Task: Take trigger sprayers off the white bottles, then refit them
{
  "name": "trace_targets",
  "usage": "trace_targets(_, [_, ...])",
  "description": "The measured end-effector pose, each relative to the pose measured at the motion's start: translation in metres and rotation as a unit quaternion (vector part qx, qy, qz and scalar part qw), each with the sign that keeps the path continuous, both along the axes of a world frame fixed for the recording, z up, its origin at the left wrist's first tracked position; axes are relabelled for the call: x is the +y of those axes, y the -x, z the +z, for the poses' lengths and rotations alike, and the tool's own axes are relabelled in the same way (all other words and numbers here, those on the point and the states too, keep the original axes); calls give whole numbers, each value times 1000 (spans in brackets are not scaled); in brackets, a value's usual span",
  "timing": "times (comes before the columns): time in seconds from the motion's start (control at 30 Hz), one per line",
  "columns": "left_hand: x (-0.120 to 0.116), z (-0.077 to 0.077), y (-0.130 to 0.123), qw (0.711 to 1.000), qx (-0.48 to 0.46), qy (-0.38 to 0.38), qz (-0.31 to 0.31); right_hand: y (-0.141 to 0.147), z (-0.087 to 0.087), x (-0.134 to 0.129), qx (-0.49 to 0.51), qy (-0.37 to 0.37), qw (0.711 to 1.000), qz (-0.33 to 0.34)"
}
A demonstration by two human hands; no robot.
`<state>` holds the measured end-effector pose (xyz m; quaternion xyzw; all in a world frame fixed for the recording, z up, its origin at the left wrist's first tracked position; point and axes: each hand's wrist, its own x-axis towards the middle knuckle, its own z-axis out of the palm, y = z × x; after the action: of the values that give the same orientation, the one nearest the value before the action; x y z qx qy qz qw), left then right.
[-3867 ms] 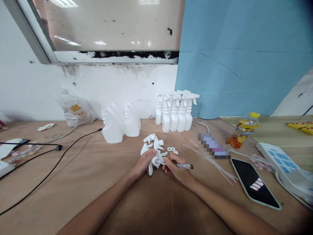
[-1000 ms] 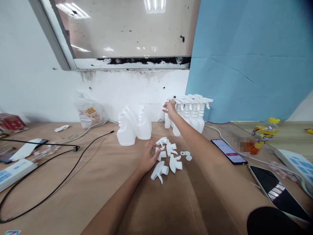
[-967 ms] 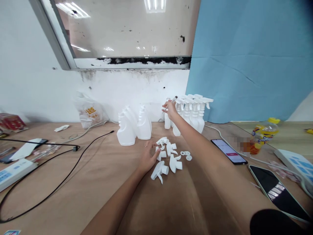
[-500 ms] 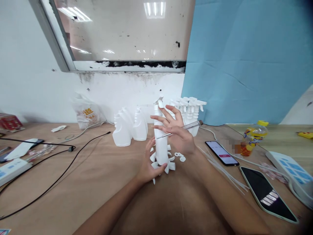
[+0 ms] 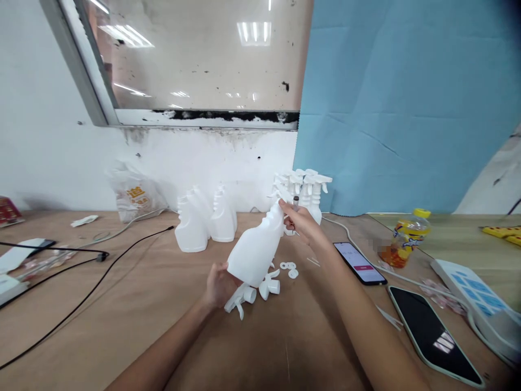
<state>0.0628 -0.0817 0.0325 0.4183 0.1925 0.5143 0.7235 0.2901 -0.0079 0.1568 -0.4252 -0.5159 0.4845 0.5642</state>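
A white spray bottle (image 5: 255, 250) is tilted, its neck toward the upper right and a trigger head (image 5: 280, 191) at its top. My left hand (image 5: 220, 285) is closed around its lower end. At the neck, my right hand (image 5: 301, 221) pinches the bottle with thumb and fingers. A screwdriver (image 5: 296, 201) with a clear handle is tucked in that same hand, mostly hidden. Loose trigger heads (image 5: 269, 285) lie below the bottle, beside several small white discs (image 5: 293, 273).
White bottles without heads (image 5: 191, 224) stand at the back left. Bottles with trigger heads (image 5: 315, 198) stand behind my right hand. To the right lie two phones (image 5: 360, 263), white strips, a power strip (image 5: 468, 285) and a drink bottle (image 5: 411, 239). Black cables (image 5: 122, 266) cross the left.
The bottle has gone from nearly upright to tilted right. My right hand has closed at its neck, and the screwdriver has swung from lying across the bottle to pointing upward. My left hand moved left with the base.
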Motion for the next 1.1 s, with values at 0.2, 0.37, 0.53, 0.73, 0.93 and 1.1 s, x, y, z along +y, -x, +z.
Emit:
trace_targets(0.2, [7, 4, 17, 997, 2, -3, -79, 15, -13, 6, 138, 13, 990, -31])
trace_targets(0.37, [12, 1, 19, 998, 7, 6, -68, 19, -17, 10, 182, 21, 978, -96])
trace_targets(0.53, [20, 7, 12, 992, -10, 67, 102, 22, -14, 8, 160, -31, 978, -129])
trace_targets(0.73, [28, 9, 24, 981, -32, 140, 129, 31, -8, -4, 127, -154, 979, 28])
trace_targets(0.93, [31, 3, 24, 988, -25, 74, 133, 30, -14, 1, 103, -103, 989, -15])
trace_targets(1.1, [31, 1, 24, 991, 1, 81, 104, 24, -10, 2, 163, -116, 980, -17])
